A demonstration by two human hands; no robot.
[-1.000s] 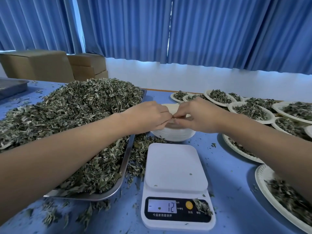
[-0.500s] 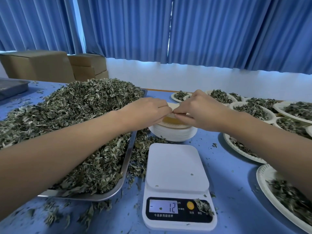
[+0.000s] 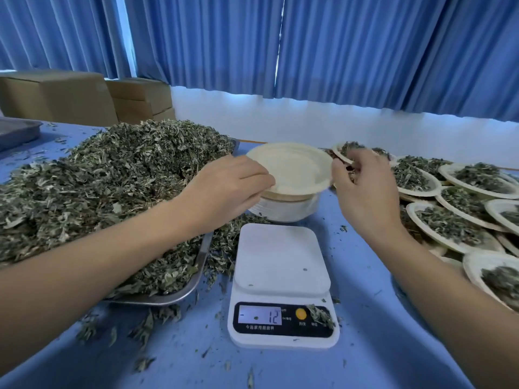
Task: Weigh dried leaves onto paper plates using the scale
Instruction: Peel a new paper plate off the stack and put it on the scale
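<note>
- Your left hand [image 3: 227, 189] pinches the top paper plate [image 3: 292, 167] by its left rim, lifting it off the stack [image 3: 283, 211] at 12 o'clock from the scale [image 3: 280, 276].
- Your right hand [image 3: 362, 192] curls at the right rim; whether it pinches or only touches cannot be told.
- The scale's platform sits bare, likely awaiting this plate; dried leaves [image 3: 112, 178] are heaped at 10 o'clock, within reach.

The scale [image 3: 282, 279] in the lower middle is smooth white plastic with a soft sheen and a glossy black front panel. The tray [image 3: 196, 276] to its left is dull grey metal, heaped with crinkled, rough, matt dried leaves [image 3: 112, 175]. The paper plate [image 3: 292, 167] at the centre is matt, cream and faintly fibrous, the surface [image 3: 379, 332] has a smooth blue covering, and pleated blue cloth curtains [image 3: 365, 51] hang along the top above matt brown cardboard boxes [image 3: 56, 99] in the upper left.
</note>
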